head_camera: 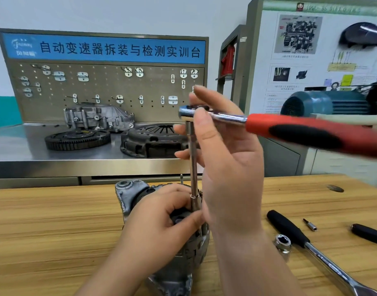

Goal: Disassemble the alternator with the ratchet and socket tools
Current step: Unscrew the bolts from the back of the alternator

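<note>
Right of the alternator [127, 193] lie a socket [283, 243] and bit [310, 224].

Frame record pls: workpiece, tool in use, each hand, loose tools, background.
workpiece: alternator, on wooden table
tool: red-handled ratchet atop extension bar; bar upright, lower end at the alternator
right hand: holds ratchet head, thumb in front
left hand: grips alternator top beside the bar
loose tools: socket, black-handled wrench, bit, all right of the alternator
background: flywheel, clutch pressure plate on steel bench
</note>
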`<state>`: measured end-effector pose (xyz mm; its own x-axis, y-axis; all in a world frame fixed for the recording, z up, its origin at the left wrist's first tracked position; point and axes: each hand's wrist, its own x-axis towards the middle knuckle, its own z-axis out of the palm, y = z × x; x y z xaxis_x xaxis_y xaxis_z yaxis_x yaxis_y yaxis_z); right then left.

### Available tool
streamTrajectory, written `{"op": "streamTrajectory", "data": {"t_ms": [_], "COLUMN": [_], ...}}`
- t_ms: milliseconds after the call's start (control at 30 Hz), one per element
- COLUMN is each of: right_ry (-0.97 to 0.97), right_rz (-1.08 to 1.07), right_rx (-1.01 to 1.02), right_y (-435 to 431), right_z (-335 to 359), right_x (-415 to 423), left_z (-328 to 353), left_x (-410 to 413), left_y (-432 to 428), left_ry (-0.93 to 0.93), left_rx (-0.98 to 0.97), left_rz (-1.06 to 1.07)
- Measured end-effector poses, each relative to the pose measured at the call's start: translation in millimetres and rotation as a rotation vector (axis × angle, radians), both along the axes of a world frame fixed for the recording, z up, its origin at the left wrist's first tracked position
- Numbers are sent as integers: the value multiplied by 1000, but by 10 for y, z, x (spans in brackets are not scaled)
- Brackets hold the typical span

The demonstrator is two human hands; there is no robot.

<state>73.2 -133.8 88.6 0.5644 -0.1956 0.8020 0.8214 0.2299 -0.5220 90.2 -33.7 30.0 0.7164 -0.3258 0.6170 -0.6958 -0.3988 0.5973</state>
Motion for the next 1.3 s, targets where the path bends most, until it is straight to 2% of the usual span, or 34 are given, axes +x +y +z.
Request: {"op": "streamTrajectory", "data": {"t_ms": [67,233,333,633,800,933,1000,1167,1300], "right_ry": [-16,145,218,67,192,284,265,103,89], "right_rz": [-49,235,316,171,293,370,395,297,293], "right_rx": [-35,104,129,-2,160,193,191,73,62], "right_y": [4,-8,-43,56,-21,-129,-111,10,26], "right_z": [1,-4,8,-28,-19,-18,-18,-37,-28], "right_x": [-2,1,3,15,58,115,110,75,50], "left_z": [0,-24,-30,3,-30,-31,-17,7,2], "left_x": [-1,29,16,-2,21,23,29,25,11], "left_y": [-2,5,12,3,-3,33,52,36,9], "left_ry": [-20,-41,-6,8,-58,-25,3,-2,-6], "left_rx": [2,24,-8,-25,-16,-60,-65,-41,-12], "left_rz": [23,7,-29,-3,12,-53,-82,-73,-27]}}
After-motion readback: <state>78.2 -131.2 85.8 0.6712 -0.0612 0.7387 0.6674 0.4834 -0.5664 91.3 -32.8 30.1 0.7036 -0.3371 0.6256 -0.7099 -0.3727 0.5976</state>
